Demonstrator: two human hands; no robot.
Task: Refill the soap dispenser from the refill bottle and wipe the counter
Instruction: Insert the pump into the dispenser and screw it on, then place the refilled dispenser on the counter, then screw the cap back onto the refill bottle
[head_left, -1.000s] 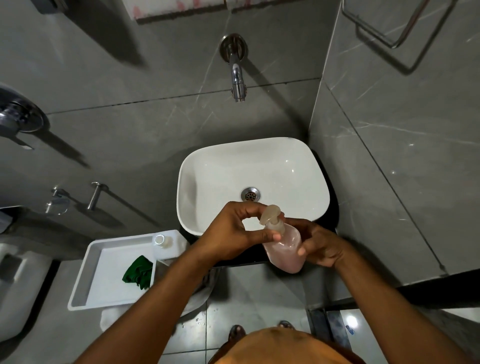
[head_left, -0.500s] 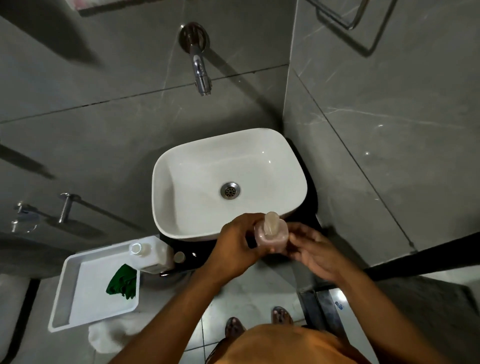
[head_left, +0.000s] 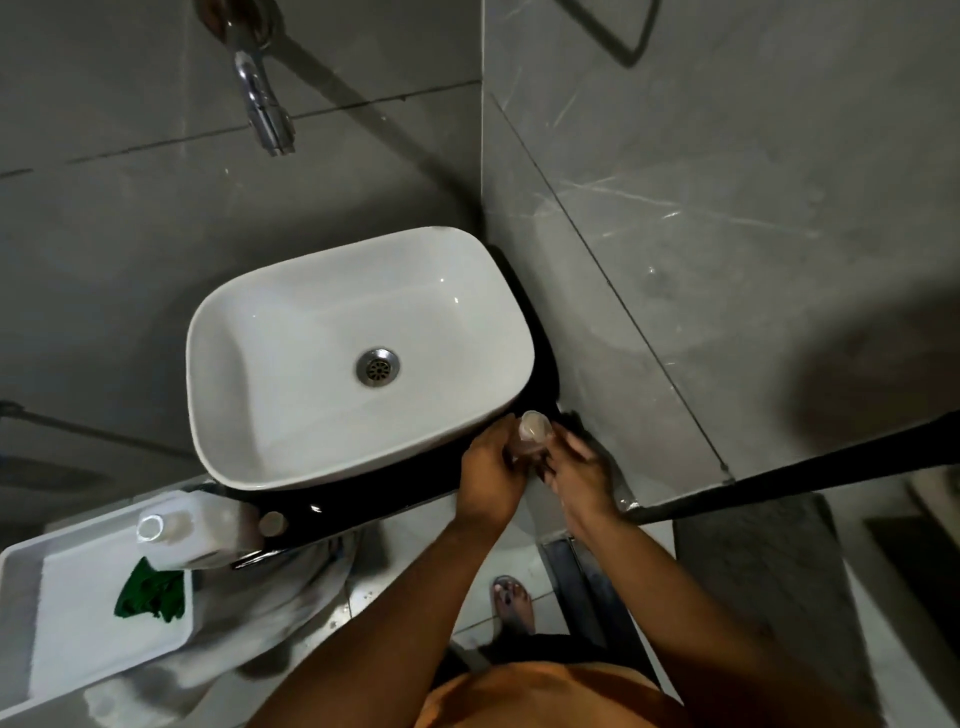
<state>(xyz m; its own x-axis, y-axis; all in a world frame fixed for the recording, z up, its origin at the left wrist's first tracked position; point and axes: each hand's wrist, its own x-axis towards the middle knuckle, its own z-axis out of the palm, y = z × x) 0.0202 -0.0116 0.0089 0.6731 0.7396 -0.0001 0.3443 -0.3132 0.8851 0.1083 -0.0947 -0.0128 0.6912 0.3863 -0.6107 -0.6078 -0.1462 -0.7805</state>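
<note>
The soap dispenser (head_left: 531, 432), a small clear bottle with pinkish soap and a pump top, stands upright on the black counter (head_left: 363, 499) at the sink's near right corner. My left hand (head_left: 491, 475) wraps its left side and my right hand (head_left: 579, 475) touches its right side; the bottle's body is mostly hidden between them. The white refill bottle (head_left: 195, 530), cap off, stands at the counter's left end. Its small cap (head_left: 272, 523) lies beside it. A green cloth (head_left: 150, 595) lies in the white tray (head_left: 21, 623).
A white basin (head_left: 291, 364) fills most of the counter, with a chrome tap (head_left: 265, 111) on the grey tiled wall above. A tiled side wall (head_left: 675, 260) closes the right. A white cloth (head_left: 291, 608) hangs below the counter's left end. My sandalled foot (head_left: 511, 603) is on the floor.
Both hands have carried the dispenser from in front of the basin to the right and set it down on the counter's right corner. The camera view has swung right.
</note>
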